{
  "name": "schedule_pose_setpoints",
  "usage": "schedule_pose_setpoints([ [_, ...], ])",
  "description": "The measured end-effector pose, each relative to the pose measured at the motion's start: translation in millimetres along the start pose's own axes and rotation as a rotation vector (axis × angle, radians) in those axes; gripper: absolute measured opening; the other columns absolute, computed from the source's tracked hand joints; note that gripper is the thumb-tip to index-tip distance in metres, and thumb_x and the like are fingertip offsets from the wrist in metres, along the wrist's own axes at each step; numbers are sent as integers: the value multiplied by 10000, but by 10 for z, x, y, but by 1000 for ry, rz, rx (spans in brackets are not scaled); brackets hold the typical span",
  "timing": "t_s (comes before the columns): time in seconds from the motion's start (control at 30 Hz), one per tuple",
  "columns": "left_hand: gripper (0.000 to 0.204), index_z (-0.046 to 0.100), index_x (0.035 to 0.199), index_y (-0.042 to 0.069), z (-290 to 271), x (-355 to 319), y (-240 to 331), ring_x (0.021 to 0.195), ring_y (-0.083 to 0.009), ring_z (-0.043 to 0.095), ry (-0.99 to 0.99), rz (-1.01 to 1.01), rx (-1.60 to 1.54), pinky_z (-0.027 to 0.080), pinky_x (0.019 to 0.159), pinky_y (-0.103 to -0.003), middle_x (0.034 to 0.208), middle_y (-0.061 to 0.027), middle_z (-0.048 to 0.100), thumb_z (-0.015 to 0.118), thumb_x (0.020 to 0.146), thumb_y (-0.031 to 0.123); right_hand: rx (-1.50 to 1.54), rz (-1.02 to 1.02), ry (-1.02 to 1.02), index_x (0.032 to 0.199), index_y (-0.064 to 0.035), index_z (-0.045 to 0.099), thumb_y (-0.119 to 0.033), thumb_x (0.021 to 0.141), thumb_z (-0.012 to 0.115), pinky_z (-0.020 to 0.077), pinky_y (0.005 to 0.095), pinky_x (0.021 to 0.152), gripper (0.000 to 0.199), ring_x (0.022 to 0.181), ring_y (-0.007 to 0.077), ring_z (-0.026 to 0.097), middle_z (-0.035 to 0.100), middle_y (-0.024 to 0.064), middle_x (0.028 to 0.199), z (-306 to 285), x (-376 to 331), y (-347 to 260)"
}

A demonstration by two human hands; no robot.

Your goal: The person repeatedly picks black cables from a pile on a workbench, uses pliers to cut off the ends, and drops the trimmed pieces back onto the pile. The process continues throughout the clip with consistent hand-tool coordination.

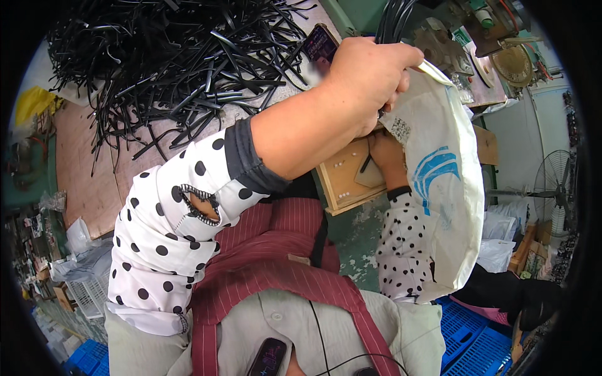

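Forearms in dotted white sleeves rise from the lower edge of the head view. The left hand (370,78) is raised high, fist closed around the rim of a white bag (448,182) and, it seems, a bunch of black strips (394,19) above the knuckles. The bag hangs open below it, over a wooden tray (342,178). The right hand (385,156) sits mostly hidden behind the bag; its grip cannot be told. A heap of black strips (182,62) lies on the table (88,182), well apart to the left.
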State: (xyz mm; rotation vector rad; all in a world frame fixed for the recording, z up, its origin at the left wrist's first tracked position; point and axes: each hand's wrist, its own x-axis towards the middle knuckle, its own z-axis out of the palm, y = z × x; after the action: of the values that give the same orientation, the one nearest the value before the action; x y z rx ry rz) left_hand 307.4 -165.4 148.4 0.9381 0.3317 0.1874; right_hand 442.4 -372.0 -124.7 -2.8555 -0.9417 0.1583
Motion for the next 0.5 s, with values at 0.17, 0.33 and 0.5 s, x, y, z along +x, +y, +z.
schedule_pose_setpoints([
  [0.17, 166, 681, 867, 19, 70, 44, -29, 474, -87, 383, -10, 9, 19, 336, 509, -294, 586, 27, 501, 674, 909, 180, -76, -459, 397, 1026, 9, 701, -226, 890, 635, 528, 459, 871, 280, 980, 379, 646, 684, 223, 1035, -78, -248, -95],
  [0.33, 174, 664, 821, 27, 121, -6, 1, 474, -89, 388, -26, -5, 37, 339, 508, -294, 585, 25, 504, 679, 906, 179, 52, -153, 95, 915, -33, 701, -103, 783, 659, 419, 538, 907, 155, 1056, 389, 587, 684, 182, 973, -32, -47, -278],
  [0.5, 218, 628, 741, 49, 7, -12, 0, 460, -89, 389, -11, -9, 51, 336, 482, -288, 571, 20, 501, 685, 906, 180, -216, -412, 420, 900, -111, 714, -136, 794, 617, 448, 441, 888, 146, 994, 297, 627, 692, 102, 992, 196, -49, -430],
])
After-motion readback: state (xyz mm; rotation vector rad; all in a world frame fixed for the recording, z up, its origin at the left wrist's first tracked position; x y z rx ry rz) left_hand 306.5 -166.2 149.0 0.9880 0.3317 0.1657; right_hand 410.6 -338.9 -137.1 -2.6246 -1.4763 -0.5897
